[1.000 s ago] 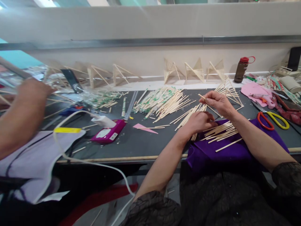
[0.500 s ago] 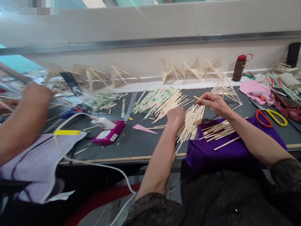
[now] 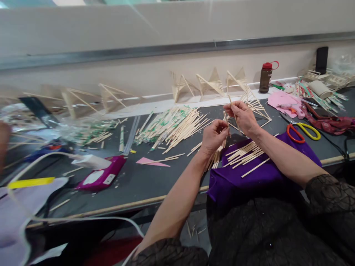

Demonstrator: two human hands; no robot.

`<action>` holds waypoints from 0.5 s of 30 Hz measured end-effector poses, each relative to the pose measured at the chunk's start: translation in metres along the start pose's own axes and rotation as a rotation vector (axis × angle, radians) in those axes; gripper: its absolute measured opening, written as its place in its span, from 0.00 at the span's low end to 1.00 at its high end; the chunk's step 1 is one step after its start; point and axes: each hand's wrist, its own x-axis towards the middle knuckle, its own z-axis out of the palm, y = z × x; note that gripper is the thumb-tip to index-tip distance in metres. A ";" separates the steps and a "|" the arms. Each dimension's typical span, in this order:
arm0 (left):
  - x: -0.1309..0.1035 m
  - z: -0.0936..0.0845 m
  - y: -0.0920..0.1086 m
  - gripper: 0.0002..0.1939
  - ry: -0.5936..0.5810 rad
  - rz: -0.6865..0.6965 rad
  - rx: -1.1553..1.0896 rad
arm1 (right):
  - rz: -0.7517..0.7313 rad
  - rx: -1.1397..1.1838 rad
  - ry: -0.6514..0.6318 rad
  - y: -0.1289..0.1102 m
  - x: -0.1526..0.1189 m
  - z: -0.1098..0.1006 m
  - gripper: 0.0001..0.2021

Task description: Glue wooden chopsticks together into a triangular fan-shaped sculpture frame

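Above the pile of bare sticks (image 3: 217,157), my left hand (image 3: 215,136) pinches a thin wooden stick (image 3: 226,118) between thumb and fingers. Close to its right, my right hand (image 3: 242,115) grips another stick (image 3: 230,100) that points upward. More loose sticks (image 3: 246,155) lie on the purple cloth (image 3: 277,170) under my right forearm. Behind my right hand rests a stick frame (image 3: 256,105) with fanned sticks. Left of my hands is a heap of sticks (image 3: 185,127), some in green-marked wrappers.
Stick models (image 3: 210,84) stand along the wall. A bottle (image 3: 265,79) and red-yellow scissors (image 3: 303,133) are at the right. A magenta power strip (image 3: 104,173) with a white cable and a pink paper triangle (image 3: 152,162) lie left. Another person's arm (image 3: 3,144) shows at the far left edge.
My left hand has lifted from the stick pile and come up beside my right hand, now with a stick in its fingers. The stick in my right hand has turned more upright. The view has shifted right.
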 end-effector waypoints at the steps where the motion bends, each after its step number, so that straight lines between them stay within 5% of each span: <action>1: 0.000 0.005 -0.002 0.09 -0.013 -0.002 -0.008 | 0.014 0.005 0.008 0.001 0.000 0.000 0.05; 15: 0.004 0.017 -0.004 0.09 0.017 -0.098 -0.103 | 0.086 0.069 -0.014 0.007 -0.003 0.012 0.07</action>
